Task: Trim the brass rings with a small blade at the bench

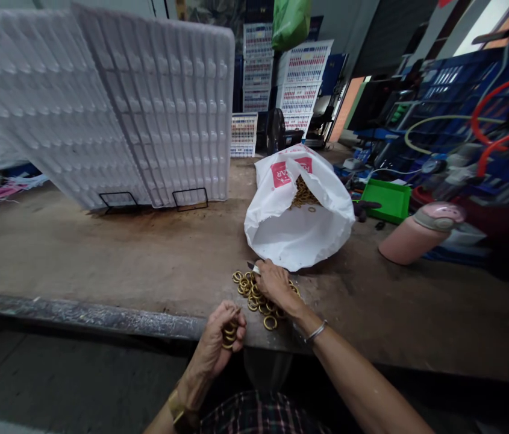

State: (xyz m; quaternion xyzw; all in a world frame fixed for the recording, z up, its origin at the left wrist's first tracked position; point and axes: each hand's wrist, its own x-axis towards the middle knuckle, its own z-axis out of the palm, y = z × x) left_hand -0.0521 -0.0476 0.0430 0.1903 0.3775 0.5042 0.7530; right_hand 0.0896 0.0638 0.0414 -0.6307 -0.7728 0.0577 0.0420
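My left hand [222, 331] is closed around several brass rings [229, 333], held just over the front edge of the table. A loose pile of brass rings [256, 296] lies on the tabletop in front of it. Over that pile bends my right hand [274, 282], fingers pointing down and partly hidden. A small pale tool with a dark pointed tip [253, 267] sticks out from the right fingers; its exact kind is unclear. Just behind, a white sack [297, 241] lies with its torn mouth facing me, more brass rings [303, 194] inside.
Tall ribbed clear plastic trays [173, 108] stand at the left in black wire holders [190, 199]. On the right are a pink bottle [417, 235] and a green tray [386, 200]. Stacked white crates [302, 78] rise behind the wooden table [100, 259].
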